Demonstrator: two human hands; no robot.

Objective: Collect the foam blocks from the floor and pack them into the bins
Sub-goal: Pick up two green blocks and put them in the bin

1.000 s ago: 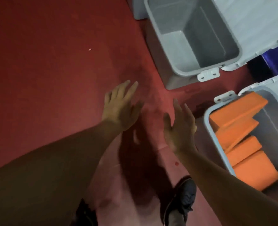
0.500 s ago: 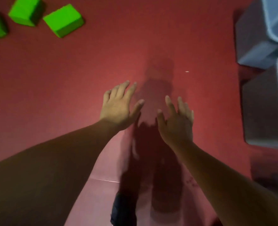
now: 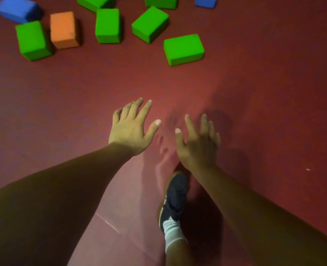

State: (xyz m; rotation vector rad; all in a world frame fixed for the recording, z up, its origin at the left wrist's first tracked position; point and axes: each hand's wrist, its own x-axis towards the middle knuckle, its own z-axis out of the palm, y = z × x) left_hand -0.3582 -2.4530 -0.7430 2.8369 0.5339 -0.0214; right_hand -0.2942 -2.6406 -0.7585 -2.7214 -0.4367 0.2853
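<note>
Red floor (image 3: 274, 93) filled the whole view. Two bare forearms came in from the bottom corners: left forearm (image 3: 53, 198) took the most frame, right forearm (image 3: 254, 208) entered from the lower right.

Foam blocks sat scattered on the floor along the top edge, well apart from both hands. Nearest was a flat green block (image 3: 183, 49), top centre-right. Behind it was a tilted green block (image 3: 150, 24), then an upright green block (image 3: 108, 25) just left of that. Further left, an orange block (image 3: 63, 29) stood just beside the leftmost green block (image 3: 33, 40); touching or not, couldn't tell. A blue block (image 3: 16, 9) lay behind those two at top left, blurred. More green and blue blocks were cut off by the top edge.

Left hand (image 3: 130, 129) was released: fingers straight and spread, palm down, holding nothing. Right hand (image 3: 197, 144) was the same, spread and empty, just beside the left, thumbs apart.

A black shoe (image 3: 175, 196) stood on the floor below the right wrist, with a white sock (image 3: 173, 233) at the ankle. A tiny white speck (image 3: 308, 169) lay on the floor at right.
</note>
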